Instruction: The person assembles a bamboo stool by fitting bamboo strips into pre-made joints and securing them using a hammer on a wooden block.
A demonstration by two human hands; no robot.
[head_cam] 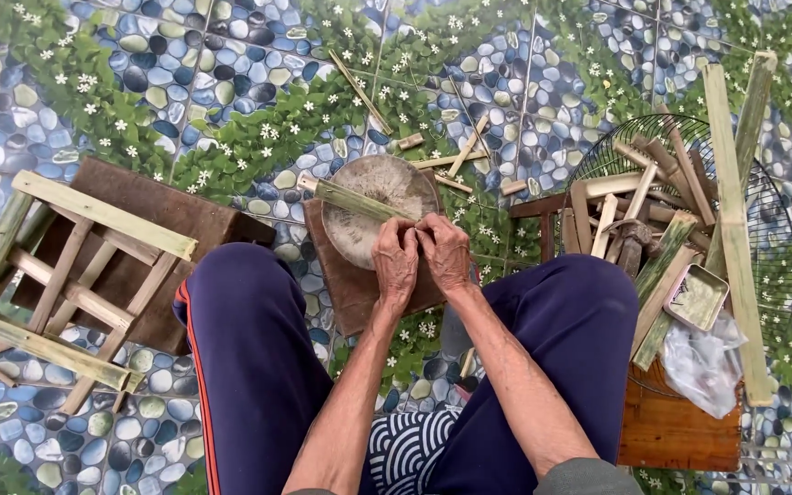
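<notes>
My left hand (396, 261) and my right hand (445, 252) meet over a round wooden block (387, 183), fingertips pressed together. Both pinch the near end of a green bamboo strip (352, 199) that lies across the block and points up-left. The block rests on a brown board (346, 284) between my knees, which are in dark blue trousers. What the fingertips hold besides the strip is hidden.
A bamboo frame (57, 275) lies on a brown board at the left. At the right, a round wire grille (772, 238) holds bamboo sticks, long strips, a small metal tin (697, 295) and a plastic bag (703, 362). Offcuts scatter over the pebble-patterned floor.
</notes>
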